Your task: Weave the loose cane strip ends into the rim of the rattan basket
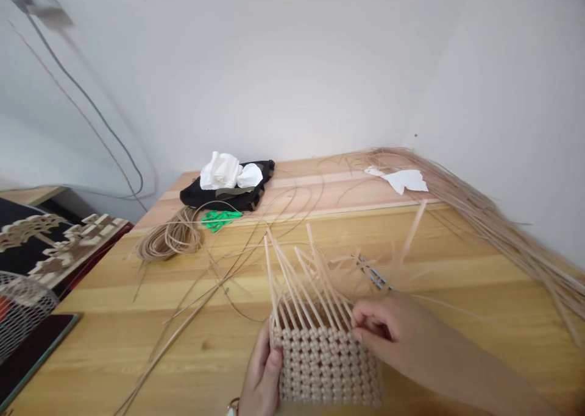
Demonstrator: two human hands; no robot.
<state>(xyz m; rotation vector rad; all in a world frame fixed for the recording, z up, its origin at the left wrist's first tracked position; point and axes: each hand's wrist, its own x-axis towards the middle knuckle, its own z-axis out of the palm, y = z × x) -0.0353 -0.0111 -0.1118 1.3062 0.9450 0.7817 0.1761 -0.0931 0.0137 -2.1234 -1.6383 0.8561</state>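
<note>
A woven beige basket (326, 364) with open knotted rows stands at the front of the table, several pale strips (292, 276) sticking up from its upper edge. My left hand (265, 367) grips the basket's left side, thumb on the front face. At the upper right corner, my right hand (377, 327) is closed with fingertips pinched on a strip by the rim. The inside of the basket is mostly hidden behind its front wall. Just beyond my right hand lies a blue-handled tool (372, 273), partly covered by loose strips.
A coil of brown cane (171, 236), a green piece (222, 220) and a black bag (196, 190) with white tissue (222, 171) sit at the back left. Long strips (484, 215) run down the right side near a white scrap (404, 180). A dark tablet-like slab (36, 355) lies left.
</note>
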